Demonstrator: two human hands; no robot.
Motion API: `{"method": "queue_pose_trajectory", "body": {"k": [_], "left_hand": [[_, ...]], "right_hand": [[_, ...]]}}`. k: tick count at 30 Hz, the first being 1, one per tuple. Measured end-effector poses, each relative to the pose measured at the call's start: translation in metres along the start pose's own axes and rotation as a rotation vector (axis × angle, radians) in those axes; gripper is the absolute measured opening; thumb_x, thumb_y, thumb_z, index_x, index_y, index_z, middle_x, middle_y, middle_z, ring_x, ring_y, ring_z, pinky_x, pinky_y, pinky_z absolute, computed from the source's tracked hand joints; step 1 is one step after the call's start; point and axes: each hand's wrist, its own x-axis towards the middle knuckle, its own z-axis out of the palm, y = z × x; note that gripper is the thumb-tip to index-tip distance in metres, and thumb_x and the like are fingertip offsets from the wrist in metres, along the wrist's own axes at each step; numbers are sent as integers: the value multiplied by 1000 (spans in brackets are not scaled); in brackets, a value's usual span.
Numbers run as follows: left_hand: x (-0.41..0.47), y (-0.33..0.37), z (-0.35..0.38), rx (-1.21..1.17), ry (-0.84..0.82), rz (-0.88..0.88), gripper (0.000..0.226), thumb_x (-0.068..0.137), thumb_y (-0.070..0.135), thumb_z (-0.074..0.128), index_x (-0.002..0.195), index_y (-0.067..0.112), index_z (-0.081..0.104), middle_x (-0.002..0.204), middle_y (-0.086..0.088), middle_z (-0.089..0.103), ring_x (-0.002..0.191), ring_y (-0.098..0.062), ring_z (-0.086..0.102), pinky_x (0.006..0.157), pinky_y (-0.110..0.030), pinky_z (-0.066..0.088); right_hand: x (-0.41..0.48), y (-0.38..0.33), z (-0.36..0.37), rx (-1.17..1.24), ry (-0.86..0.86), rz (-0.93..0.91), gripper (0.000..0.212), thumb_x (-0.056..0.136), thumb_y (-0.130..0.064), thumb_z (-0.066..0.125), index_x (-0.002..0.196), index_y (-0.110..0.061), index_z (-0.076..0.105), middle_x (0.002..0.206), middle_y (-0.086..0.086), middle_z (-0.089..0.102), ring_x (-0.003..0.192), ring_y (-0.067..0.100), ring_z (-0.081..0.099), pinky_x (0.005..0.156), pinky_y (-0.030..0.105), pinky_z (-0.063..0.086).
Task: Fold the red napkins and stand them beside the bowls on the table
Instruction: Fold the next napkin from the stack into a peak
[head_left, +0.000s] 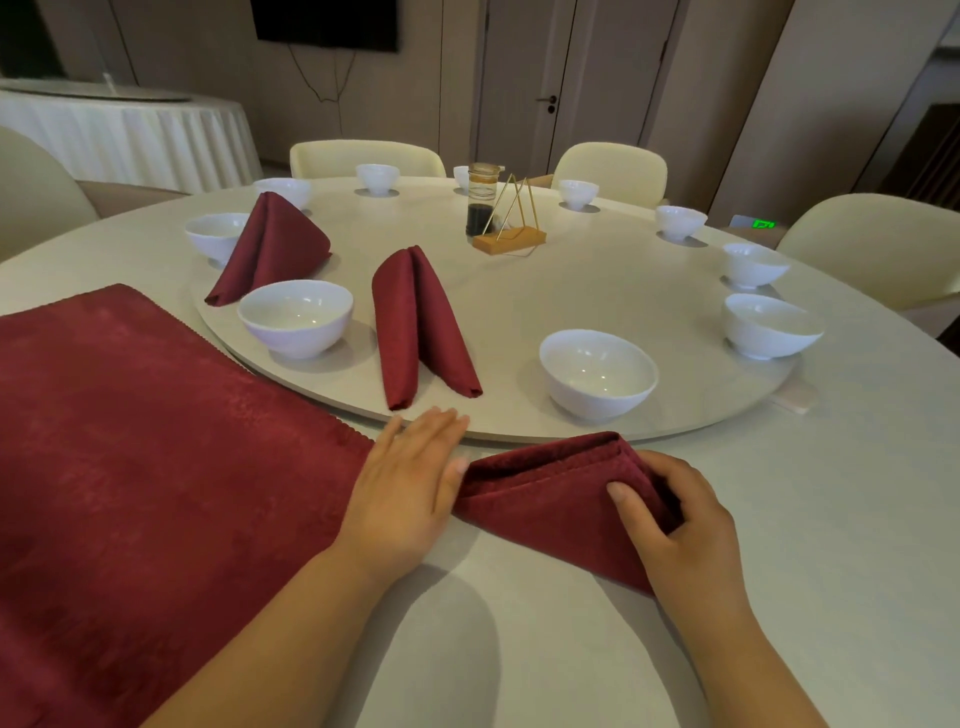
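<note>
Left hand (410, 488) flat, right hand (685, 525) gripping folded napkin (540, 504) — fingertips tucked unseen.

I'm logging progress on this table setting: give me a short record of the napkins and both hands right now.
standing: near napkin right of the left bowl; far napkin behind that bowl
in work: folded napkin, a triangle lying on the table before the turntable
left hand: flat, fingers straight, at the triangle's left corner
right hand: thumb and curled fingers grip its right side
waiting: flat cloth, spread at left
</note>
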Motion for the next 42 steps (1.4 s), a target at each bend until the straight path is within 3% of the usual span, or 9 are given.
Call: {"method": "queue_pose_trajectory", "body": {"k": [3,11,16,19,22,29,37,39,42], "left_hand": [[0,15,6,-49,-83,58,47,93,30,28,117,8,62,119,-8,63,112,-22,59,102,-26,17],[2,18,8,-84,-111,23,73,82,43,4,136,14,44,142,-2,42,135,-15,33,104,-14,-10],[4,15,7,-3,-210,-55,92,64,50,-19,147,26,14,154,11,13,140,-1,5,100,-13,-20],[4,13,7,32,-246,-125,89,65,52,-18,147,27,8,155,11,8,141,-1,-1,105,-18,-16],[3,16,8,116,-281,-213,54,96,41,5,148,25,3,155,9,2,141,-6,-5,111,-31,-13],[7,3,5,158,-255,-262,57,92,33,5,147,19,14,152,2,14,142,-14,2,113,-31,-3],[4,-7,-6,109,-223,-295,69,81,34,4,146,18,17,152,0,14,142,-14,5,114,-29,-1],[4,-7,-9,97,-230,-311,54,95,31,11,147,19,14,153,1,9,142,-13,1,113,-29,-3],[4,-9,-10,69,-230,-323,50,100,25,23,147,19,9,155,1,2,142,-13,-4,113,-29,-5]], "right_hand": [[0,1,0,-5,18,-16,18,64,-54,48,81,-51,53,93,-39,56,89,-8,52,75,3,38],[2,-1,4,28,74,-43,48,64,-53,50,103,-75,32,103,-35,53,94,-9,49,80,2,36],[0,-3,5,97,83,-47,39,64,-50,53,95,-70,41,100,-38,51,94,-9,51,81,5,41],[-1,-2,7,123,81,-87,30,68,-45,53,90,-63,45,105,-38,52,101,-7,52,88,15,43],[-1,1,7,77,47,-117,20,72,-42,51,85,-57,47,107,-34,54,106,-1,52,92,29,42],[0,2,7,3,25,-117,21,75,-42,48,94,-40,56,101,-37,55,95,-11,53,83,4,37],[4,-4,5,-58,81,-46,10,71,-45,51,78,-39,56,81,-35,59,76,-12,55,71,1,38],[9,-7,2,-42,99,-8,5,73,-33,61,75,-36,57,76,-36,60,74,-13,55,69,1,38],[24,-14,-7,-49,129,4,32,79,-3,68,71,-32,56,66,-38,58,66,-16,54,65,-1,38]]}}
